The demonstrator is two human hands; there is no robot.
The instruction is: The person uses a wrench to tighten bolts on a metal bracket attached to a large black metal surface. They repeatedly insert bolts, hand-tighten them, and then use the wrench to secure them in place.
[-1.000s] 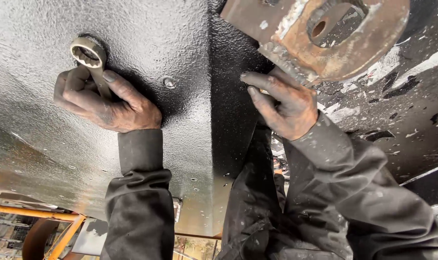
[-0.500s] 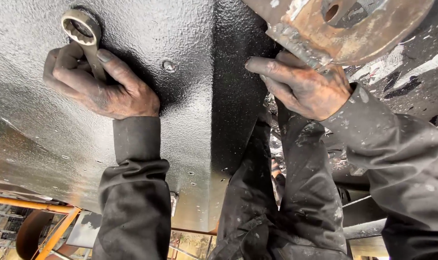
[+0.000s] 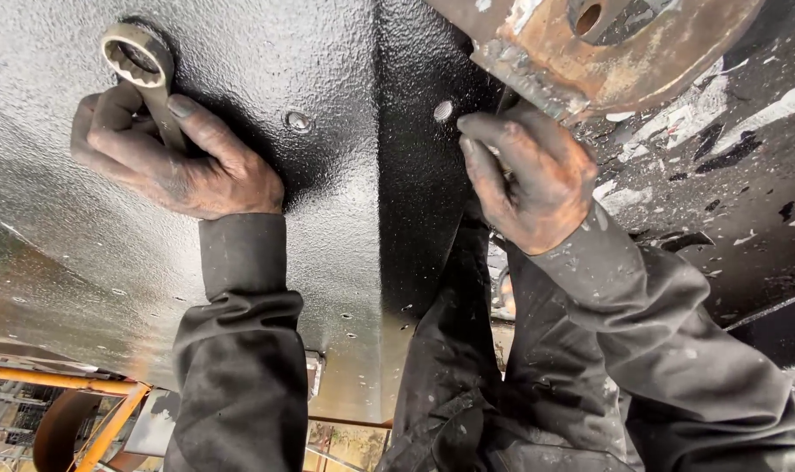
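The left hand [image 3: 166, 162] is clenching the shank of a ring spanner [image 3: 144, 74], its long axis pointing up and away, ring end touching the black-coated panel [image 3: 328, 218] above the fingers. The right hand [image 3: 528, 179] is curling around something hidden under the rusty bracket [image 3: 607, 61]; a bolt head [image 3: 299, 121] is sitting between the two hands, nearer the left.

1. My grease-blackened left hand [image 3: 166, 157] grips a dull silver steel ring spanner [image 3: 144, 74].
2. My grimy, dark-stained right hand [image 3: 528, 179] sits beside a rust-brown round metal bracket [image 3: 625, 61].
3. The textured black coated steel panel [image 3: 328, 218] glistens with pebbled speckle.
4. My charcoal-grey smudged fabric sleeves [image 3: 240, 350].
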